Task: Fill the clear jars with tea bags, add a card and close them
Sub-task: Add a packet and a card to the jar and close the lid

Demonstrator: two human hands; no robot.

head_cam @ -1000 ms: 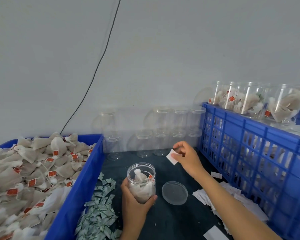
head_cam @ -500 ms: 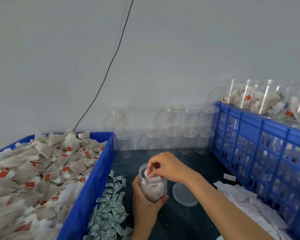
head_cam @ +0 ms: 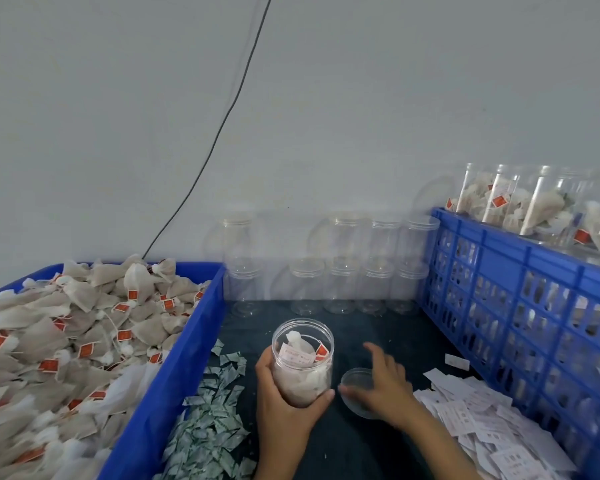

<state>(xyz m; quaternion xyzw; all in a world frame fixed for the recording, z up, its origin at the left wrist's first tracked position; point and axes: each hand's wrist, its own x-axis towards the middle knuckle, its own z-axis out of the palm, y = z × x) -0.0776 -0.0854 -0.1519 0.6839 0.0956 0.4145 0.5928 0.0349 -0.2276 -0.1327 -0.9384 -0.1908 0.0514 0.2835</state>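
My left hand (head_cam: pixel 288 407) grips an open clear jar (head_cam: pixel 303 372) upright above the dark table. Tea bags fill the jar, and a white card (head_cam: pixel 296 355) lies on top of them, just under the rim. To the jar's right a clear round lid (head_cam: pixel 355 379) lies flat on the table. My right hand (head_cam: pixel 383 384) is spread over the lid's right half with the thumb at its near edge, and I cannot tell whether it is lifting it.
A blue bin (head_cam: pixel 177 368) heaped with tea bags (head_cam: pixel 77 341) fills the left. Small green-white sachets (head_cam: pixel 212 417) lie by its wall. Empty lidded jars (head_cam: pixel 342 285) stand stacked at the back. A blue crate (head_cam: pixel 499 292) carrying filled jars (head_cam: pixel 534 209) stands right, with loose cards (head_cam: pixel 482 424) before it.
My right hand carried the card to the jar, left it inside, then moved down and right onto the lid. My left hand kept holding the jar.
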